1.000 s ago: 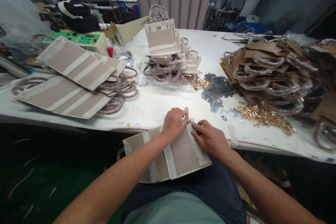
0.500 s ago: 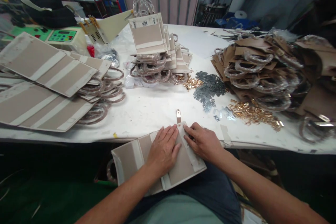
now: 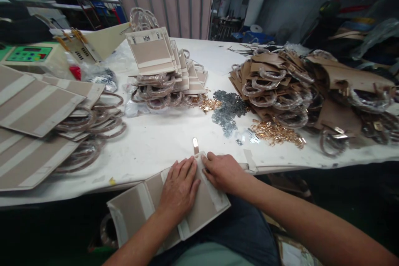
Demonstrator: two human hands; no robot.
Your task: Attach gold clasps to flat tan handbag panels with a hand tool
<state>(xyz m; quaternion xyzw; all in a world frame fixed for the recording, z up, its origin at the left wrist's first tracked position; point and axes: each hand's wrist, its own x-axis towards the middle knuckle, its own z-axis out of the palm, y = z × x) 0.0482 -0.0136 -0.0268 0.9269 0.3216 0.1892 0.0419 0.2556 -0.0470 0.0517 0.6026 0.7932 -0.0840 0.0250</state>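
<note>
A flat beige bag panel [image 3: 137,210] with white strips lies across my lap and the table's front edge. My left hand [image 3: 180,186] rests flat on it, fingers stretched out and together. My right hand [image 3: 222,171] presses its curled fingers on the panel's white top strip, right beside the left hand. A small metal clasp tab [image 3: 195,144] sticks out from the panel's top edge onto the white table [image 3: 162,133], just beyond my fingertips.
Stacks of beige panels with ring handles [image 3: 46,104] lie at left, and another stack [image 3: 158,70] at centre back. Brown pieces with wrapped handles [image 3: 280,87] are heaped at right. Gold clips [image 3: 274,133] and grey metal plates [image 3: 229,108] are scattered mid-table. A green-panelled machine [image 3: 28,55] stands far left.
My left hand went from pinching at the clasp to lying flat on the panel. The view has swung to the right, so everything sits further left in frame.
</note>
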